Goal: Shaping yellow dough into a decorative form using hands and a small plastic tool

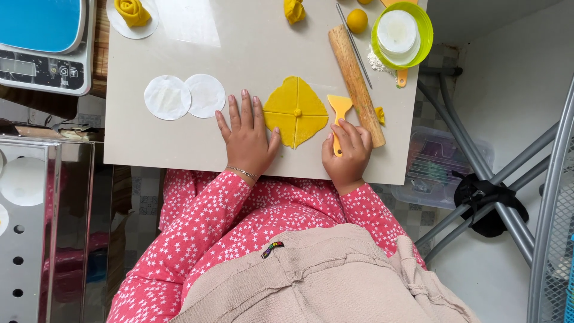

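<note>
So the flat yellow dough sheet (pixel 295 111) is already rolled out and scored with a cross, four wedges meeting at a little dough dot in the middle, and it sits right between the two hands on the pale board (pixel 179 143). The left hand (pixel 247 136) lies flat and relaxed, fingers spread, thumb touching the sheet's near-left edge, gripping nothing. The right hand (pixel 347 152) is wrapped around the handle of a small yellow plastic scraper (pixel 339 116), blade pointing away from the person and sitting just beside the sheet's right corner. Just past that hand's knuckles lies the wooden rolling pin (pixel 355 81), set aside. Looks like one piece is finished: a yellow dough rose (pixel 133 11) sits on a paper round way up beyond the left hand. Two blank white paper rounds (pixel 186 96) wait just off the left fingertips, and a dough ball (pixel 357 21) plus another lump (pixel 293 11) are still unrolled up top, so I'd say a fair bit is left.
</note>
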